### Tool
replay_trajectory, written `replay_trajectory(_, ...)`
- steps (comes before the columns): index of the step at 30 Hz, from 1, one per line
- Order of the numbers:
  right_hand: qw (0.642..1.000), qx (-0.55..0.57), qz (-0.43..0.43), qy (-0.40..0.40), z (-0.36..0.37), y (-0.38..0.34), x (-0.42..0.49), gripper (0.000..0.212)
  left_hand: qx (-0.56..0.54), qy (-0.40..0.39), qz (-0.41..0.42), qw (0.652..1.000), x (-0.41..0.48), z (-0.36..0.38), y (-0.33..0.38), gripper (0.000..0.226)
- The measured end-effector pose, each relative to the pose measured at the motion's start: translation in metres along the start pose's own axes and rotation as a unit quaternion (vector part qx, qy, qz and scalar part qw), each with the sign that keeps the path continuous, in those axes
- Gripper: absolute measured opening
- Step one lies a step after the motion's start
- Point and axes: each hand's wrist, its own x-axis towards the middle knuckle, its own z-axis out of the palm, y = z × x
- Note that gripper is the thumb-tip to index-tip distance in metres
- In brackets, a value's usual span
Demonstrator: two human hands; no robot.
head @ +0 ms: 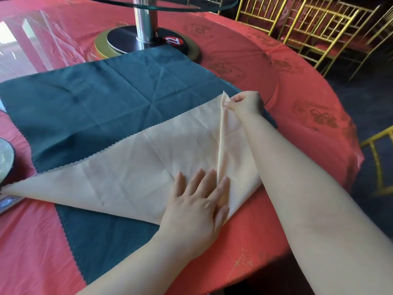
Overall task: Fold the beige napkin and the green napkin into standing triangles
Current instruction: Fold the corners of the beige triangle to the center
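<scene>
- On the round table under a red patterned tablecloth (276, 67), toward its near edge: a dark green square cloth napkin (85, 103), spread flat and creased, with its far corner touching the base of the centre turntable stand.
- On top of the green one: a beige cloth napkin with scalloped edges (131, 167), folded into a wide triangle, long axis from the table's left edge toward its right.
- Left hand (197, 203) palm down on the beige triangle's near-right part, fingers (209, 182) straight and spread, pressing the cloth flat.
- Right hand (246, 103) beyond it, toward the table's centre, thumb and fingers pinching the beige napkin's far-right corner and lifting it slightly off the green cloth.
- Between the two hands: a raised ridge of beige cloth, running from the pinched corner straight back to the left fingertips.
- Likely step: folding that corner over, with the left fingertips as the pivot and the right hand the one to travel.
- Green napkin not yet folded.
- Beyond the table's right edge: gold-framed chairs (319, 28).
</scene>
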Motion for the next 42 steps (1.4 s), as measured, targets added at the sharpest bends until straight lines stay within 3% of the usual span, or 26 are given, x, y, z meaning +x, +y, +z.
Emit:
replay_trajectory(3, 0.998, -0.042, -0.03, 0.023, 0.004, 0.003, -0.004, 0.016, 0.011, -0.004, -0.002, 1.0, 0.001, 0.001, 0.0, 0.053)
replay_trajectory(6, 0.982, -0.116, -0.143, 0.041, 0.0, 0.006, -0.028, 0.047, 0.015, -0.015, -0.008, 1.0, 0.001, -0.001, 0.001, 0.053)
replay_trajectory(9, 0.964, -0.11, -0.243, -0.021, -0.017, 0.018, -0.082, 0.046, 0.016, -0.026, -0.011, 0.999, 0.002, -0.002, 0.001, 0.053)
replay_trajectory(11, 0.951, -0.144, -0.262, -0.079, -0.033, 0.036, -0.121, 0.054, 0.026, -0.032, -0.005, 0.999, 0.002, -0.002, 0.001, 0.054)
replay_trajectory(16, 0.913, -0.251, -0.25, -0.2, -0.051, 0.072, -0.191, 0.074, 0.033, -0.075, -0.006, 0.997, 0.002, -0.009, 0.003, 0.069)
replay_trajectory(22, 0.88, -0.326, -0.23, -0.257, -0.06, 0.085, -0.181, 0.078, 0.061, -0.125, -0.016, 0.99, 0.008, -0.011, 0.003, 0.072)
replay_trajectory(25, 0.871, -0.347, -0.218, -0.272, -0.064, 0.086, -0.171, 0.071, 0.083, -0.158, -0.016, 0.984, 0.012, -0.015, 0.001, 0.073)
replay_trajectory(35, 0.892, -0.353, -0.125, -0.254, -0.091, 0.11, -0.123, 0.053, 0.085, -0.169, -0.016, 0.982, 0.016, -0.013, -0.005, 0.084)
replay_trajectory(42, 0.922, -0.337, -0.042, -0.186, -0.112, 0.131, -0.088, 0.054, 0.078, -0.171, -0.016, 0.982, 0.016, -0.01, -0.006, 0.085)
